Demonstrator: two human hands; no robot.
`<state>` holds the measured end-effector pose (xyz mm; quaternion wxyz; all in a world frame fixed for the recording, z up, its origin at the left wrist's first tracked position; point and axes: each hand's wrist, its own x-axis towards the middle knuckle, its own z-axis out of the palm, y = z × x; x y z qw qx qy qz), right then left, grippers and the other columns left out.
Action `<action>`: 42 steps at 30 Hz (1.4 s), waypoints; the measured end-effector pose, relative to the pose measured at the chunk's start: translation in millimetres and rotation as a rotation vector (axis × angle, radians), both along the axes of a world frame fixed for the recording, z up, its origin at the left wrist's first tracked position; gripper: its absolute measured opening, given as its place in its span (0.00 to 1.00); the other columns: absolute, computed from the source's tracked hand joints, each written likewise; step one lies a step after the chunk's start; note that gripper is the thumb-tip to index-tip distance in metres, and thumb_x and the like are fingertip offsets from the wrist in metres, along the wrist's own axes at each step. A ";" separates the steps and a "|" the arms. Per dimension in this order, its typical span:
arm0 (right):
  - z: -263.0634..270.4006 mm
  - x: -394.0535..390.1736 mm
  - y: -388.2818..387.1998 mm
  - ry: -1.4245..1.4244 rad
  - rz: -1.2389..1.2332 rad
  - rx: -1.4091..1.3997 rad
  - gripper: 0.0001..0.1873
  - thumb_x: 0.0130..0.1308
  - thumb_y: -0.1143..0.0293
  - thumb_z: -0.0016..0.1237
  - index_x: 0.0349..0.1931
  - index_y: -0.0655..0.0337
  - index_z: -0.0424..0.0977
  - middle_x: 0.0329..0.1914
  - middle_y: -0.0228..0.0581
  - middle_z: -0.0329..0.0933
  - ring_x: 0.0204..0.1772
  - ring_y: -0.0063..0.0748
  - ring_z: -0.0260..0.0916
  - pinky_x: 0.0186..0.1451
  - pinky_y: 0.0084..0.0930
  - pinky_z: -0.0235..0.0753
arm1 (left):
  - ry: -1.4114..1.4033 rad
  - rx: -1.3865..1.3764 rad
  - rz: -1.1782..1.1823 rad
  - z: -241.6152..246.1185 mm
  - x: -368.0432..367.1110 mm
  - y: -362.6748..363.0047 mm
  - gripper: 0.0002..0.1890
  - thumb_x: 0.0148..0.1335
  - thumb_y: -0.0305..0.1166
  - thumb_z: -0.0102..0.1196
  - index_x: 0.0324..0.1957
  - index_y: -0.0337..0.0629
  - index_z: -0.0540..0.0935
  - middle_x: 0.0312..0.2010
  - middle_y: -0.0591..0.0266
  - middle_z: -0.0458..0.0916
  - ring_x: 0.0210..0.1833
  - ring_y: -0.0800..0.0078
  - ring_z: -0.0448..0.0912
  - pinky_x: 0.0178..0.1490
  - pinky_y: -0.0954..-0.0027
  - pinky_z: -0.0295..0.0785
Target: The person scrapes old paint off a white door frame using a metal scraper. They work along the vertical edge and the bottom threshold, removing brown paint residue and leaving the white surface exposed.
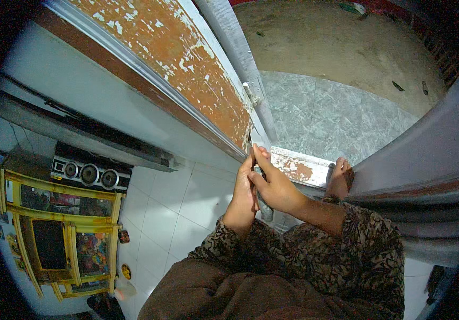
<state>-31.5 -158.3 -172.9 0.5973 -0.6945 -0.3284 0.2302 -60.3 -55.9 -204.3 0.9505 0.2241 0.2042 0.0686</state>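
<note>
My left hand (240, 194) and my right hand (279, 188) meet in front of me, palm towards palm, fingers pointing away from my body. The right fingers lie against the left ones near the tips. A narrow dark gap shows between the palms; whether anything is held there is hidden. Both wrists come out of dark patterned sleeves (369, 228). Just beyond the hands is a door sill (299, 168) with peeling white paint over orange-brown. A bare foot (338, 178) rests at the sill's right end.
A panel with flaking paint (173, 52) rises at the left. Grey marbled tiles (325, 116) and a rough concrete floor (313, 44) lie beyond the sill. A grey curtain (409, 152) hangs at right. A yellow cabinet (113, 208) carrying a stereo (89, 174) stands left on white tiles (165, 212).
</note>
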 end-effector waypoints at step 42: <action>5.7 -3.2 -1.0 -0.007 0.032 -0.029 0.34 0.70 0.68 0.38 0.70 0.72 0.42 0.71 0.68 0.48 0.76 0.54 0.43 0.75 0.34 0.46 | 0.034 0.252 0.067 -2.6 -10.8 -6.3 0.14 0.71 0.44 0.46 0.46 0.44 0.74 0.37 0.69 0.73 0.42 0.78 0.74 0.47 0.75 0.71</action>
